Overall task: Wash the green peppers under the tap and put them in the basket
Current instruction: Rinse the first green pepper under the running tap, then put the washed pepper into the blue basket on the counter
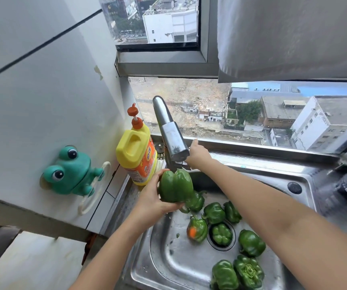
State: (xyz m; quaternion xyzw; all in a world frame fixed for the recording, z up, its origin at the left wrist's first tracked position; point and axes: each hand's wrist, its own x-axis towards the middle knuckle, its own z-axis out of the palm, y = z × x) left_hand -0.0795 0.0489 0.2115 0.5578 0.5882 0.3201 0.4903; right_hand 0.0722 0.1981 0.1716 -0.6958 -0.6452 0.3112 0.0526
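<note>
Several loose peppers [251, 242] lie scattered across the steel sink [168, 262]: a pair touching at five o'clock of the basin, one sitting in the drain [222, 248], and one at the drain's nine o'clock showing an orange patch. Farther up, at eleven o'clock of the basin, the left hand [153, 201] grasps a large green pepper [175, 186], fingers curled under it, just below the spout of the tap [171, 135]. The right hand [197, 153] reaches behind the spout at its three o'clock; its fingers are hidden, so I cannot tell whether it grips anything. A yellow detergent bottle [135, 155] stands at the tap's nine o'clock, and a green frog holder [70, 172] hangs on the wall at nine o'clock of the bottle.
</note>
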